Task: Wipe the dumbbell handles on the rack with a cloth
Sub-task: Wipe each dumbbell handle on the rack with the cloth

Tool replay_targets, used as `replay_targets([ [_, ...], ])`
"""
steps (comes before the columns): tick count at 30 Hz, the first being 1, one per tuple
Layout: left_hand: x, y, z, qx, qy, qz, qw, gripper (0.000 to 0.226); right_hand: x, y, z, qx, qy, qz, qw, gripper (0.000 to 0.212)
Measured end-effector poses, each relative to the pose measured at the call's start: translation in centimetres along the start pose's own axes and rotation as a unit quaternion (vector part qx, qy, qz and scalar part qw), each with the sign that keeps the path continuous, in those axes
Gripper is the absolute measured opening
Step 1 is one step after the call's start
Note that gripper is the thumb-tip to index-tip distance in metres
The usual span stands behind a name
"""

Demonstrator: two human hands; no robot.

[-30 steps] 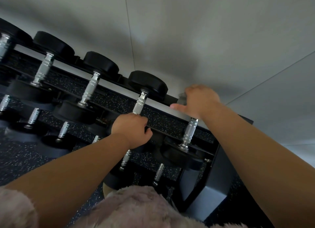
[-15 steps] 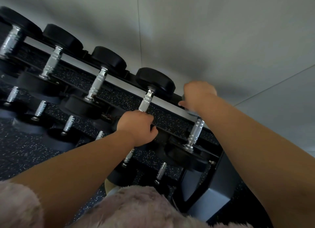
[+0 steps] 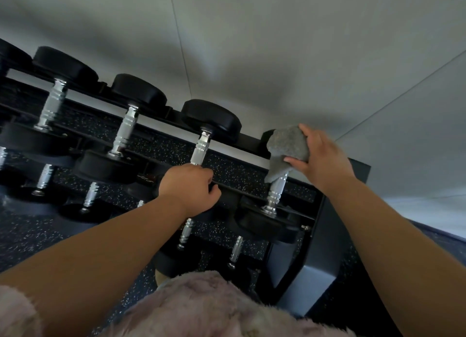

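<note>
At the right end of the rack (image 3: 327, 236), on its top tier, the last handle (image 3: 276, 193) runs from the back rail down toward me, its near end leaning slightly left into the front weight (image 3: 262, 223). Over its far end sits the cloth (image 3: 287, 147), a grey bunch with a tail draped down onto the top of the metal; it hides the back weight almost entirely. My right hand (image 3: 324, 160) grips that bunch from the right side, thumb pressed into its lower edge and fingers wrapped over the top.

Below the cloth the handle is bare and shiny all the way to the front weight, so the wiping stroke, as I judge it, has to follow the bar's length downward and toward me, with the right hand doing the work since it is already on it.

One place to the left, my left hand (image 3: 191, 188) is curled tight round the lower end of the next handle (image 3: 200, 147), apparently bracing. More dumbbells line the tier leftward.
</note>
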State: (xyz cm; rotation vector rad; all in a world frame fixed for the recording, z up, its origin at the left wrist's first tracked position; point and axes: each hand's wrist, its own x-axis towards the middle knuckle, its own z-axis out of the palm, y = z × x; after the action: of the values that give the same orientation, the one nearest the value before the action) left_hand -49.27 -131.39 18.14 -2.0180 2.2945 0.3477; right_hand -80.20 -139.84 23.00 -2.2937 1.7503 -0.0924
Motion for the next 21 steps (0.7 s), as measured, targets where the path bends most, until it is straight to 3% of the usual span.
replay_targets([
  [5,0.0,-0.1,0.2,-0.004,-0.011,-0.006,1.0,0.029,-0.8,1.1,0.1,0.009,0.033,0.011,0.999,0.086],
  [8,0.1,-0.1,0.2,-0.006,-0.011,-0.003,1.0,0.029,-2.2,2.8,0.4,0.031,0.051,0.071,0.996,0.077],
  [14,0.2,-0.1,0.3,-0.005,-0.012,-0.005,1.0,0.029,-3.3,3.5,1.8,0.143,-0.036,0.136,0.98,0.098],
  [21,0.0,0.0,0.4,0.003,-0.013,-0.007,1.0,0.027,0.0,0.7,0.6,0.04,0.029,0.01,0.999,0.082],
])
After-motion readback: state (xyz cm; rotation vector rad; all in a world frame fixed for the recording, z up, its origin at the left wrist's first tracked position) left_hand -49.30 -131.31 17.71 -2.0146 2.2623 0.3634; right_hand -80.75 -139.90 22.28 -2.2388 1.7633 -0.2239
